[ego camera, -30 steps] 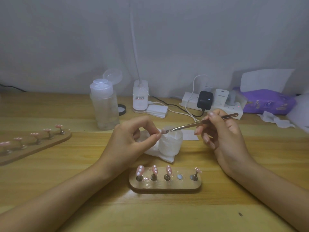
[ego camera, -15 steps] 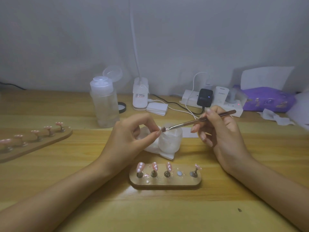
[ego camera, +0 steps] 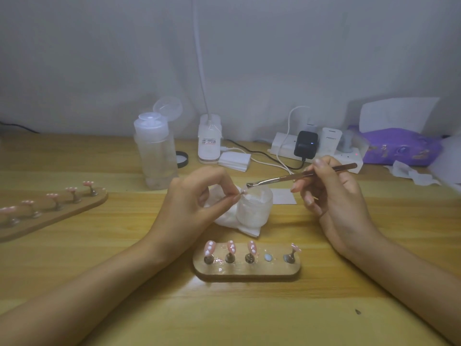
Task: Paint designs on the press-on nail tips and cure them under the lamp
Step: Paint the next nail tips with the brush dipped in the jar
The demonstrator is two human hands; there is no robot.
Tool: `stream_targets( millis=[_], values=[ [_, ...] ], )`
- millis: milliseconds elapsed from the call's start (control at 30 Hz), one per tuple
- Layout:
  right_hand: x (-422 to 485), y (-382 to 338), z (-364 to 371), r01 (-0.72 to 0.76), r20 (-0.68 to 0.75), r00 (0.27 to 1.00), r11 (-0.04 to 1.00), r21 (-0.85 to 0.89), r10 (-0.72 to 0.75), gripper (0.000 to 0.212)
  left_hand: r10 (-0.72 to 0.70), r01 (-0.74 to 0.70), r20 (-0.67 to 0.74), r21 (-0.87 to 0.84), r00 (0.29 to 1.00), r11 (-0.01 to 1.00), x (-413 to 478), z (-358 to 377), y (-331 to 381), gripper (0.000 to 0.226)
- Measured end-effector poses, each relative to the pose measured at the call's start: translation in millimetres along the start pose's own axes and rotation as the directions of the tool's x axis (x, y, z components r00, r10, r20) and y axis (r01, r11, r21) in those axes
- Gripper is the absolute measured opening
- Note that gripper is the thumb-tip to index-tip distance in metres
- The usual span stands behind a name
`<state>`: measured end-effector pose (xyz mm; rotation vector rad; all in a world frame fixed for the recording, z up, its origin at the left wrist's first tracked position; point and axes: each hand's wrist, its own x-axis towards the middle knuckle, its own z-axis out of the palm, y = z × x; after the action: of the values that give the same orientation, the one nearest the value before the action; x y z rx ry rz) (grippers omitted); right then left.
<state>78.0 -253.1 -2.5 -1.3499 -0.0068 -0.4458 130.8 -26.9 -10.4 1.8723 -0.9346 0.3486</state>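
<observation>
The left hand [ego camera: 194, 203] pinches a small pale nail tip [ego camera: 244, 193] between thumb and first finger. The right hand [ego camera: 334, 196] has its fingers curled round a thin shiny metal tool [ego camera: 301, 174]. The tool's dark end is just beside the nail tip. Both are over a little frosted jar [ego camera: 253, 207], which sits on a crumpled white tissue [ego camera: 224, 218].

Near the wrists is a short wooden stand [ego camera: 247, 273] with four pink nail tips [ego camera: 230, 246] on pegs. A long wooden stand [ego camera: 55, 213] with more tips lies far left. At the back of the wooden table [ego camera: 124, 283] stand a clear plastic bottle [ego camera: 156, 151], a white lamp [ego camera: 209, 138], a white power strip [ego camera: 349, 158] and a purple pack [ego camera: 399, 146].
</observation>
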Motion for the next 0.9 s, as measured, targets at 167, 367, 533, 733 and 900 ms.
stream_targets(
  millis=[167, 367, 533, 733, 900],
  values=[
    [-0.4, 0.5, 1.0, 0.001, 0.052, 0.999, 0.999, -0.038, 0.001, 0.024, -0.007, 0.007, 0.003, -0.007, 1.000, 1.000, -0.6, 0.1, -0.6, 0.009],
    [1.0, -0.1, 0.4, 0.012, 0.048, 0.999, 1.000, 0.026, -0.014, 0.023, -0.011, 0.011, 0.007, -0.014, 1.000, 1.000, -0.4, 0.5, -2.2, 0.010],
    [2.2, 3.0, -1.1, -0.011, 0.025, 1.000, 0.999, -0.049, 0.012, 0.023, -0.017, 0.017, 0.002, -0.002, 1.000, 1.000, -0.2, 0.5, -3.6, 0.009],
    [1.0, 2.3, -0.4, 0.016, 0.080, 0.997, 0.999, -0.035, -0.013, 0.024, -0.014, 0.014, 0.006, -0.002, 1.000, 1.000, -0.2, 0.6, -2.3, 0.009],
    [1.9, 1.3, -1.3, 0.008, 0.028, 1.000, 1.000, -0.009, -0.008, 0.024, -0.027, 0.027, 0.009, -0.009, 1.000, 1.000, -0.4, 0.6, -1.0, 0.009]
  ],
)
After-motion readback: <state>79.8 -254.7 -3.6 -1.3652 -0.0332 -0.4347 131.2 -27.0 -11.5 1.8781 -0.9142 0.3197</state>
